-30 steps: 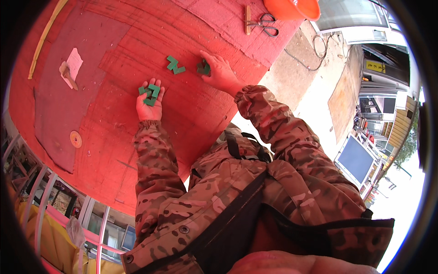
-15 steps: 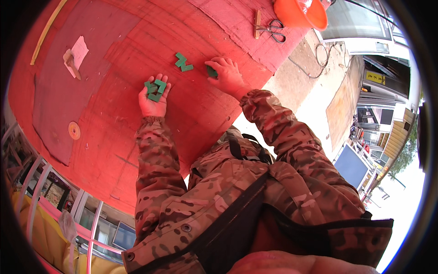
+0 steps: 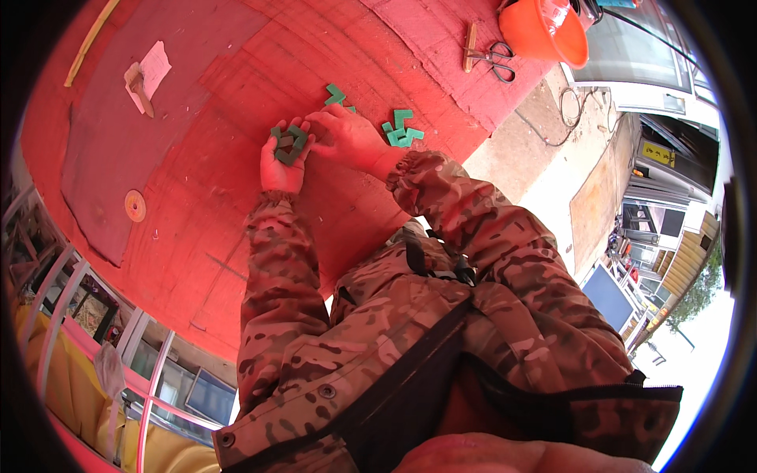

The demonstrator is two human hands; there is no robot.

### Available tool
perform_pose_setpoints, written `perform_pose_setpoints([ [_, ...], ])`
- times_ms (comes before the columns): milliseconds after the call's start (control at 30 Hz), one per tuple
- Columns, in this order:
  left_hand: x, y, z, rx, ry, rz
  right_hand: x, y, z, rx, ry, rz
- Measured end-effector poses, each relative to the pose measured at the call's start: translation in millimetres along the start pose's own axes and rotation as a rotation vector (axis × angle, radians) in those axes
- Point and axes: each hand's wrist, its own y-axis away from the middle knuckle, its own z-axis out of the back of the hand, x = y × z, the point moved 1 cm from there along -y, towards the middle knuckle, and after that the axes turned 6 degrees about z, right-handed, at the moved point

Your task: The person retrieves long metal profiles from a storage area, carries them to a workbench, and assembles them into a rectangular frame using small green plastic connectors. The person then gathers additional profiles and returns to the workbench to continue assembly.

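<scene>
Several green angular pieces [image 3: 296,146], some L-shaped, lie in the cupped palm of my left hand [image 3: 281,175], whose fingers curl around them. My right hand [image 3: 352,140] reaches in from the right, its thumb and forefinger apart at the edge of these pieces; I see nothing gripped in it. Right of that hand, a small cluster of green pieces [image 3: 402,132] rests on the red table. Another green piece [image 3: 335,94] lies just beyond my right hand, which partly hides what is next to it.
The red table [image 3: 197,158] carries a round disc [image 3: 135,206], a paper [image 3: 154,66] with a brown strip on it, and a yellow strip [image 3: 92,41]. At the far right edge are black-handled scissors [image 3: 500,61], a wooden stick [image 3: 470,47] and an orange bucket [image 3: 544,35].
My right hand has moved left to my left hand. The green pieces formerly under its fingers now lie uncovered on the table. The view has shifted slightly.
</scene>
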Motion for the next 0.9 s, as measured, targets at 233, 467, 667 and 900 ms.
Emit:
perform_pose_setpoints([
  [233,0.0,0.9,23.2,0.078,-0.066,0.002,16.5,-0.8,-23.8,0.004,-0.002,-0.035],
  [467,10.4,-6.9,17.6,0.001,-0.319,0.045,4.9,-1.9,-13.9,-0.061,-0.047,-0.082],
  [667,16.9,0.2,-6.8,-0.068,-0.141,0.101,-8.3,6.3,6.8,-0.136,-0.099,-0.304],
  [900,22.0,-14.5,-33.6,-0.140,-0.376,-0.206,-45.5,17.8,42.2,-0.226,0.061,-0.293],
])
